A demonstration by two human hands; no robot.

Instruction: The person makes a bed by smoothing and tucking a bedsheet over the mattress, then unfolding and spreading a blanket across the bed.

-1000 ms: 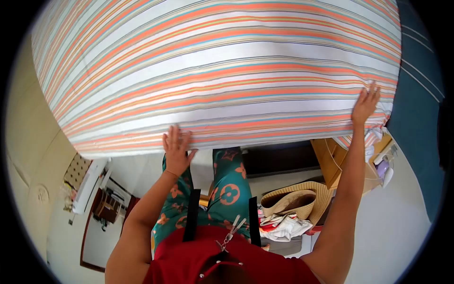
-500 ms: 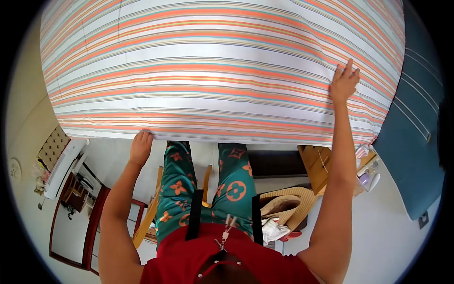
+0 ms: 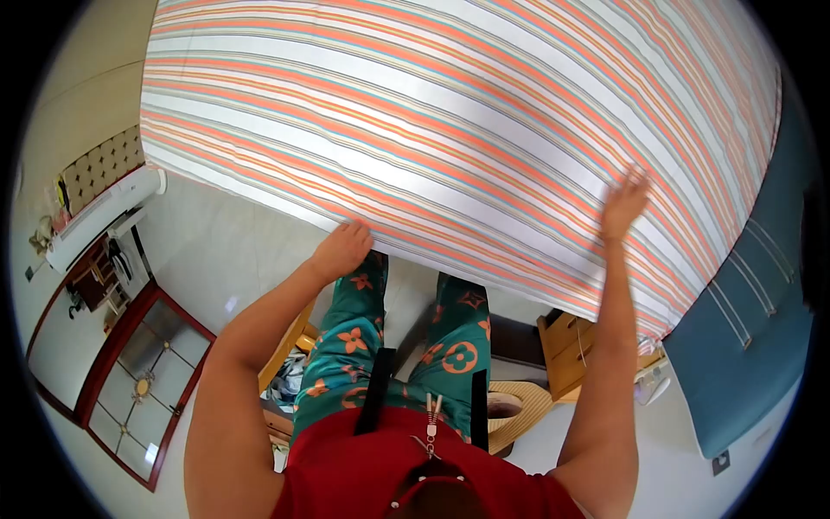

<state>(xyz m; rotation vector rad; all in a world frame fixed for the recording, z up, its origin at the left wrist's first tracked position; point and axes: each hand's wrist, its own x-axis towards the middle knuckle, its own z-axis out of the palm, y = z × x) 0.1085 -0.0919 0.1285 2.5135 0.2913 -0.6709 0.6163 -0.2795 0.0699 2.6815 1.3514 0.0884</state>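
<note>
A bedsheet [image 3: 415,164] with orange, white, yellow and grey stripes spreads across a bed and fills the upper part of the view. My left hand [image 3: 344,249] is closed on its near edge, fingers bent at the hem and partly hidden. Farther right and higher up, my right hand [image 3: 626,206] lies on the sheet with its fingers stretched out, slightly smeared by motion. It holds nothing. Small creases show in the cloth near the right corner.
A teal padded headboard [image 3: 735,346] stands at the right. Below the sheet's right corner is a wooden nightstand [image 3: 562,346], with a woven straw item [image 3: 527,411] near it. A red-framed glass door [image 3: 138,389] is at the left. A wooden chair [image 3: 290,342] stands beside my legs.
The view has turned, so the sheet's near edge now slants down to the right. My left hand sits farther right along the edge. My right hand has slid lower on the sheet.
</note>
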